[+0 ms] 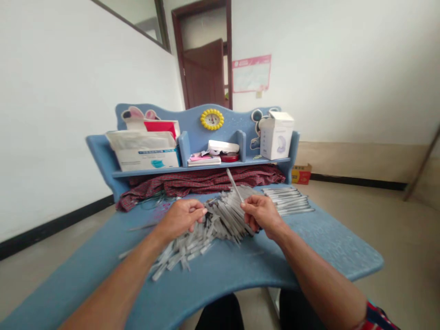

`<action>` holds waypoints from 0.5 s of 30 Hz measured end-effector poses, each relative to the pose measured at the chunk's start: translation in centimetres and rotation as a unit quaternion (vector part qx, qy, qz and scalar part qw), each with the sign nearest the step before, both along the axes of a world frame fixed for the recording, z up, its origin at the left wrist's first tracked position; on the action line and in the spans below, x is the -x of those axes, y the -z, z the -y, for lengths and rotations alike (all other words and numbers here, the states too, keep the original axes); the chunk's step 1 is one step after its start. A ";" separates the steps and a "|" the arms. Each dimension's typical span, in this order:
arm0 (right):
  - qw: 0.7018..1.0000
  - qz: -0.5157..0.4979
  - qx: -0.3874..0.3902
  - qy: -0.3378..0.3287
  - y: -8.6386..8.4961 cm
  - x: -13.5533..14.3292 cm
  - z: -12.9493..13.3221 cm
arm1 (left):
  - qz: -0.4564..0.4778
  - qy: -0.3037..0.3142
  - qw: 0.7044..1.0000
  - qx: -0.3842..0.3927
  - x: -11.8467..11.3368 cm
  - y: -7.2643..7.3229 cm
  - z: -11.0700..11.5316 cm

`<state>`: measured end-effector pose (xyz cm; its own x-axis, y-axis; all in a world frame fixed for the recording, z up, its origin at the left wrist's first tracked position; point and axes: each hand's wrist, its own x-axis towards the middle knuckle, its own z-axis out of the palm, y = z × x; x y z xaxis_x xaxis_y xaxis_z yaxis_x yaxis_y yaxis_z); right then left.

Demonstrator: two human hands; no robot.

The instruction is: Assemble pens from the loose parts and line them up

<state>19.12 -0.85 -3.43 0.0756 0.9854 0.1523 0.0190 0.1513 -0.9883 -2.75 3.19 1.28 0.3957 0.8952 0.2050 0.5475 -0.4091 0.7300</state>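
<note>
My right hand (259, 213) pinches the lower end of a thin, pale translucent pen-like stick (234, 184), which points up and to the left. My left hand (184, 215) is closed in a pinch above the pile; a small dark bit shows by its fingertips, too blurred to name. Beneath both hands spreads a heap of flat grey-white strips (185, 247), with longer slim grey sticks (228, 213) lying side by side behind it. To the right of my right hand, several similar silvery sticks (288, 200) with dark ends lie in a neat row.
The blue desk (330, 238) has a rear shelf holding a mask box (146, 151), notebooks (204, 160), a red round tin (229, 157) and a white box (277, 136). Red checked cloth (192, 181) is bunched under the shelf. A yellow-rimmed clock (212, 119) sits above.
</note>
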 end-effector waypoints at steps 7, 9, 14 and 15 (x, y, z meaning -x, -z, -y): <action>0.996 0.084 0.031 -0.011 -0.9 0.6 0.4 | -0.072 -0.003 0.997 -0.015 0.2 -0.1 -0.7; 0.987 0.162 0.012 0.016 -1.9 0.5 1.5 | -0.099 -0.004 0.995 -0.017 0.3 0.2 -0.9; 0.855 0.495 -0.042 0.146 -4.2 -1.9 4.2 | -0.179 0.031 0.980 -0.081 0.9 0.8 -1.4; 0.852 0.497 -0.028 0.164 -4.2 -3.0 4.3 | -0.185 0.043 0.977 -0.099 1.0 1.0 -1.5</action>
<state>22.09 -5.20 0.73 0.1514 0.9253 0.3477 0.8923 0.0235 -0.4509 -3.73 4.66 0.31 0.5474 0.8127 0.1997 0.7166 -0.5785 0.3898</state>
